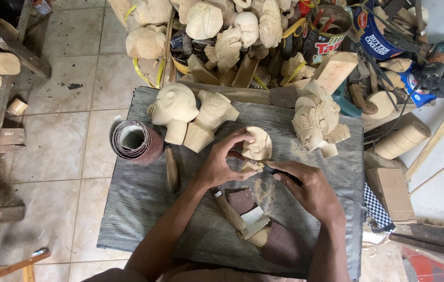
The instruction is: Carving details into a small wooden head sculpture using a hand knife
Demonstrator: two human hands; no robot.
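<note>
Gripping a small carved head (257, 148) mid-board in our left hand (221, 166), we press a dark-handled tool (284, 175), clenched in our right hand (308, 189), against its base. We judge a slip could gouge the carving or nick our fingers; sandpaper scraps (243, 201) lie near the front edge.

A single head-worn camera is looking almost straight down from above the person's own arms, which are entering from the bottom edge. It is sitting close enough that the grey board (143, 209) is filling the middle of the frame, with both hands near the centre. The view is facing forward toward a heap of carvings (222, 31) along the top edge, with tiled floor (70, 83) showing at left.
</note>
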